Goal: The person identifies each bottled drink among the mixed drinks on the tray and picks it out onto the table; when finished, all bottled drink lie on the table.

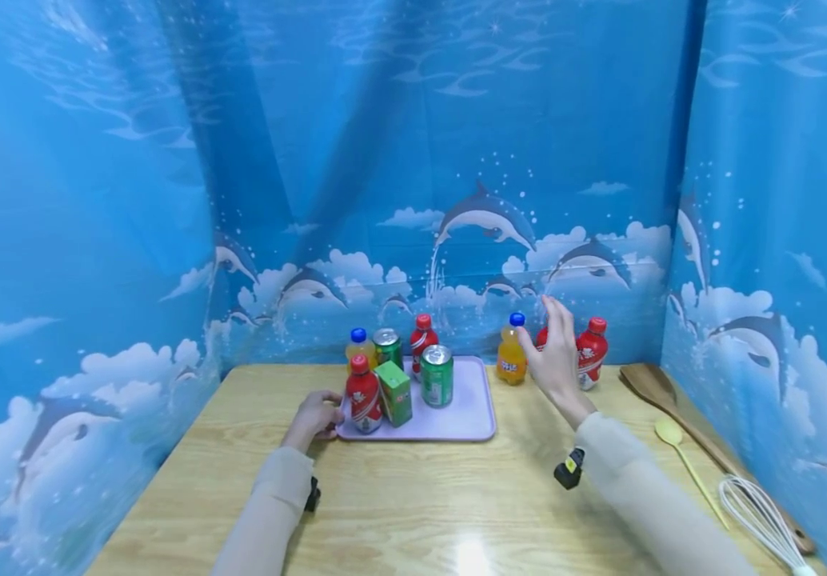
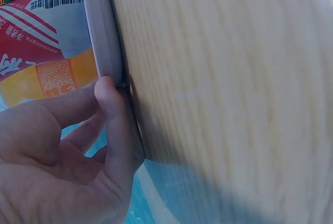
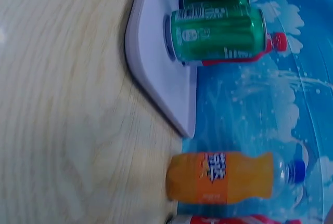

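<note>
My left hand (image 1: 316,416) holds the left edge of a pale purple tray (image 1: 467,428); in the left wrist view, thumb and fingers of the hand (image 2: 78,146) meet at the tray's rim (image 2: 106,37). On the tray stand a red bottle (image 1: 364,400), a green drink carton (image 1: 395,394), a green can (image 1: 437,380), a second green can (image 1: 387,346), another red bottle (image 1: 424,340) and an orange drink bottle (image 1: 360,348). My right hand (image 1: 556,356), fingers extended, is raised beside a blue-capped orange soda bottle (image 1: 511,356), holding nothing. It partly hides a red bottle (image 1: 541,338).
Another red bottle (image 1: 591,352) stands right of my right hand. Along the table's right edge lie a wooden spatula (image 1: 651,384), a yellow spoon (image 1: 669,432) and a whisk (image 1: 759,512). A blue dolphin-print curtain (image 1: 413,160) hangs behind and at both sides.
</note>
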The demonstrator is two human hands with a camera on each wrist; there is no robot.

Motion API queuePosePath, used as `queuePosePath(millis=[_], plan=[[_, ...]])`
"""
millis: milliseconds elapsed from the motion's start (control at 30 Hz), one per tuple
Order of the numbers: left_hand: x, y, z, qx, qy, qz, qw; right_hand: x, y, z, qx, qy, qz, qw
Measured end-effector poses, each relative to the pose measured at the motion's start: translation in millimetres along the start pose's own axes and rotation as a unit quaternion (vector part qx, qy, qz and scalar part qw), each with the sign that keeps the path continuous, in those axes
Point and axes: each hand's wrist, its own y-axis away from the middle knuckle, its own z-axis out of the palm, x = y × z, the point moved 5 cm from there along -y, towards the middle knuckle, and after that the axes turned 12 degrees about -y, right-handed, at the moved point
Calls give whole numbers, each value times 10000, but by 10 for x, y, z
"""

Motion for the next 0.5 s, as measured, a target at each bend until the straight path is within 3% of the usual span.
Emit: queuePosePath(millis=[233, 500], plan=[[-2, -10, -6, 14, 23, 3, 10000, -96, -35, 453, -816, 241, 286, 9960], [-16, -20, 8, 8, 57, -19, 10000, -156, -58, 881, -1245, 272, 886, 9879]])
